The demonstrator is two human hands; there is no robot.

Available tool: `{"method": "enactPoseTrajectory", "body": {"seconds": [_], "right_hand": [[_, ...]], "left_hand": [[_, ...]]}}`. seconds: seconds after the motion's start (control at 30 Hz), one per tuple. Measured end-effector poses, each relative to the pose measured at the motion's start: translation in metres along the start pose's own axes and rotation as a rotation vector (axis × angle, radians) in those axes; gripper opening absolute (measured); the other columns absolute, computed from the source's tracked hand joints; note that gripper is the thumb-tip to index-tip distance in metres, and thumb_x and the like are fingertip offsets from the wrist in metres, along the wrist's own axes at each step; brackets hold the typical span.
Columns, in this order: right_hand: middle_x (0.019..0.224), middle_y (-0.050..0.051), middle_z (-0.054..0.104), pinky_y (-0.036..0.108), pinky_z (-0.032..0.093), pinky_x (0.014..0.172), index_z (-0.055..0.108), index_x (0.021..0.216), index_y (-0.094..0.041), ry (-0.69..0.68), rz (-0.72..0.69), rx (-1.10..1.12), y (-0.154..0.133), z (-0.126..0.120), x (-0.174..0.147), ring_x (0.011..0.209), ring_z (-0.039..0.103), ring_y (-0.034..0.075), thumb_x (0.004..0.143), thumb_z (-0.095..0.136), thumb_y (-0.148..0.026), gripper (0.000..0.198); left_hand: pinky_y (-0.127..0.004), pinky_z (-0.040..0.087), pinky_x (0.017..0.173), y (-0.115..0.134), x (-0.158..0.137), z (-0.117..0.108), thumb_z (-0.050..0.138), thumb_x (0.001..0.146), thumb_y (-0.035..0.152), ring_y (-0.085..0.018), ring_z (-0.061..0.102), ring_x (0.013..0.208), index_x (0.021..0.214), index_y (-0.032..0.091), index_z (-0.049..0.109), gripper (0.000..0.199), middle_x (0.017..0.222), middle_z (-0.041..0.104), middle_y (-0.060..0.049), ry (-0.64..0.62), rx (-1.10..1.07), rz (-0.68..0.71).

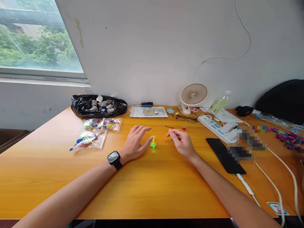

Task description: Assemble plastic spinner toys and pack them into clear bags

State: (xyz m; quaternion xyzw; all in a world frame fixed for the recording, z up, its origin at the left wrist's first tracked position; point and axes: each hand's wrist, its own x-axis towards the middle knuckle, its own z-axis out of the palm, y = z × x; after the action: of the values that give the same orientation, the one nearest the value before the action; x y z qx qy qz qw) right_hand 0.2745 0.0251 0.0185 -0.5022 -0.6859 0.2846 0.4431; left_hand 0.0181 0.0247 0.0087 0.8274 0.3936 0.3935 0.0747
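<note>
My left hand (136, 143), with a black watch (114, 159) on its wrist, is open over the table, its fingers stretched to the right. Just off its thumb tip is a small bright green plastic piece (153, 144) with a round middle and a narrow arm, blurred at its lower end. My right hand (182, 143) is closed in a pinch to the right of that piece; what it holds, if anything, is too small to make out. A bit of blue shows beneath its fingers. Behind them lies a thin red and yellow plastic piece (169, 127).
Clear bags of colourful plastic parts (89, 140) lie on the left near a black plastic bag (79, 106). Along the wall stand a screwdriver (146, 104), a fan (193, 95), glasses (187, 118) and a bottle (220, 103). A power strip (215, 128), black phone (223, 155) and cables lie right.
</note>
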Motion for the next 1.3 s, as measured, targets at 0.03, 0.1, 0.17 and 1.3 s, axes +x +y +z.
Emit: {"method": "enactPoseTrajectory", "body": {"seconds": [0.03,0.1,0.17,1.3], "right_hand": [[0.054,-0.003,0.042,0.028,0.024,0.045,0.069,0.081,-0.018,0.056,-0.007,-0.011,0.000,-0.002,0.001,0.047,0.034,0.012,0.100,0.053,-0.063,0.051],[0.057,-0.001,0.045,0.028,0.025,0.046,0.069,0.080,-0.018,0.118,-0.031,-0.030,0.000,-0.007,0.003,0.048,0.035,0.012,0.101,0.052,-0.062,0.051],[0.060,0.000,0.051,0.029,0.028,0.048,0.068,0.079,-0.018,0.150,-0.053,-0.056,0.001,-0.013,0.005,0.050,0.039,0.013,0.100,0.053,-0.062,0.051],[0.084,0.005,0.073,0.030,0.039,0.061,0.066,0.090,-0.021,-0.022,0.030,-0.638,0.057,-0.076,0.035,0.069,0.061,0.018,0.096,0.060,-0.039,0.020]], "left_hand": [[-0.047,0.044,0.105,-0.001,0.000,0.000,0.051,0.108,0.037,-0.029,0.057,0.120,0.136,0.024,0.056,0.032,0.128,0.067,-0.010,0.021,-0.006,-0.012],[-0.046,0.044,0.106,-0.001,0.000,0.000,0.048,0.109,0.034,-0.028,0.056,0.120,0.133,0.024,0.056,0.028,0.128,0.066,-0.009,0.032,-0.019,-0.023],[-0.045,0.044,0.106,-0.002,0.000,0.000,0.048,0.109,0.033,-0.028,0.056,0.120,0.132,0.023,0.057,0.026,0.127,0.066,-0.009,0.019,-0.032,-0.025],[-0.031,0.049,0.079,-0.022,0.006,0.007,0.051,0.105,0.036,-0.020,0.066,0.088,0.103,0.020,0.068,0.023,0.100,0.073,-0.005,-0.020,-0.274,-0.290]]}}
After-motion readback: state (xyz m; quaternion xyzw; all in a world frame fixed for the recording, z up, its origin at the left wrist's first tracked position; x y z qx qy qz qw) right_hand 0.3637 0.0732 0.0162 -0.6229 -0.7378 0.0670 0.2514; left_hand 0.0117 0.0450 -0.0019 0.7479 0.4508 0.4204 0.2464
